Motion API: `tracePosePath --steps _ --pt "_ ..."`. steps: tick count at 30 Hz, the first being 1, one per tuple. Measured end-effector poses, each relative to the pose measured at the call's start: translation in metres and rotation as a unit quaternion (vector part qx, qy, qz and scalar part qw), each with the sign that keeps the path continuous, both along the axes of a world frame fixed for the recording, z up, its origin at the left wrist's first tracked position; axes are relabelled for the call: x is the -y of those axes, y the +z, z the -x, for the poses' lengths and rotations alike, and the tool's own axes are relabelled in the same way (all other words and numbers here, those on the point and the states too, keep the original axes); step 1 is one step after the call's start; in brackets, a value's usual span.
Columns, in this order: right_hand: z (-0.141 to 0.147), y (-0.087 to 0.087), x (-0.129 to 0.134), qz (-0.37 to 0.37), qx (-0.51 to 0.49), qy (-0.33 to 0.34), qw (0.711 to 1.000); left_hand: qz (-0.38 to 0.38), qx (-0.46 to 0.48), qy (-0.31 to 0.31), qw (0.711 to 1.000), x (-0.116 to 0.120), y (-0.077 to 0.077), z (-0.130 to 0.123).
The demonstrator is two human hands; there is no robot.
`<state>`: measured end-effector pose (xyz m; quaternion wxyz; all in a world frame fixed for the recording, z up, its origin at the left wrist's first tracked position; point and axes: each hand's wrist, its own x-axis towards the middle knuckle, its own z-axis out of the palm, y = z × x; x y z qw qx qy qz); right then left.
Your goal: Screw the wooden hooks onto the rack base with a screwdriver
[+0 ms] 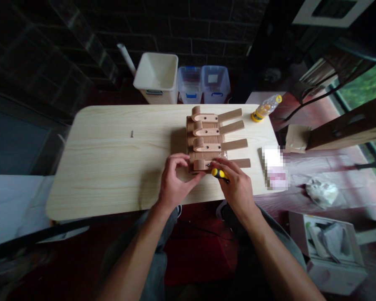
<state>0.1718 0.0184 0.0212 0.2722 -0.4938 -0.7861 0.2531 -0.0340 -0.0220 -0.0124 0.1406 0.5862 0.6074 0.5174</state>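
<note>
The wooden board [189, 136] with its four wooden hooks [205, 145] lies flat on the far side of the pale pine table [106, 175]; it looks light, stiff and smoothly sanded, best taken by its long edges rather than the slim hook arms. The left hand [174, 179] curls over the near edge, though whether it grips is unclear, while the right hand [236, 186] closes around a yellow-and-black screwdriver [219, 174] beside the nearest hook. A lone screw [132, 133] lies well left.

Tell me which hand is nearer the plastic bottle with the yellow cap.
Right. The right hand is below and left of the plastic bottle with the yellow cap in the head view, not touching it; the left hand is farther left, so farther from the bottle.
</note>
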Motion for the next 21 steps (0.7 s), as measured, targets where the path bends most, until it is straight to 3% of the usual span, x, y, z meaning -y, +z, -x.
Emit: tracePosePath --steps 3,10,21 --pt "0.000 0.001 -0.001 0.000 -0.002 -0.003 1.000 -0.025 -0.076 0.072 0.994 0.017 0.001 -0.015" --pt "0.001 -0.004 -0.003 0.000 -0.013 0.010 1.000 -0.034 -0.189 0.081 0.978 0.017 -0.006 -0.038" --pt "0.000 -0.010 -0.005 -0.005 -0.034 0.015 0.999 0.014 -0.202 0.104 0.974 0.008 -0.015 -0.056"
